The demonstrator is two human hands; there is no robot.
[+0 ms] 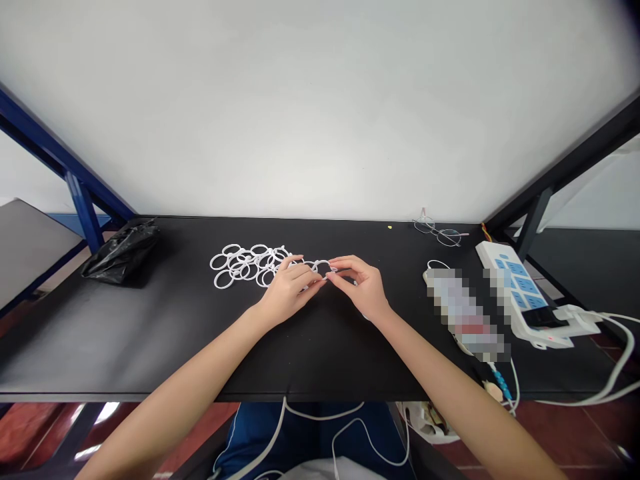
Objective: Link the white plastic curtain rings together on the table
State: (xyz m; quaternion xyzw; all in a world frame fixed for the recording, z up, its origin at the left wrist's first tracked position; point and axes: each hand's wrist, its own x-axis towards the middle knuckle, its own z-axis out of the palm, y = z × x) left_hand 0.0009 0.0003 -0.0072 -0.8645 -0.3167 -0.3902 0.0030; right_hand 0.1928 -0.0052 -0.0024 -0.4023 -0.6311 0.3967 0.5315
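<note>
- Head view: the left hand [289, 288] and right hand [361, 285] are meeting near the middle of the desk [165, 333], fingertips pinching a white ring [321, 266] between them, both hands narrowed onto it.
- The pile of white rings [247, 264] is lying just left of the left hand, toward the desk's back edge, so the left hand is sitting nearer to it.
- A black bag [123, 253] is resting at the desk's left end; glasses [440, 232] and a power strip [523, 293] are lying toward the right end.
</note>
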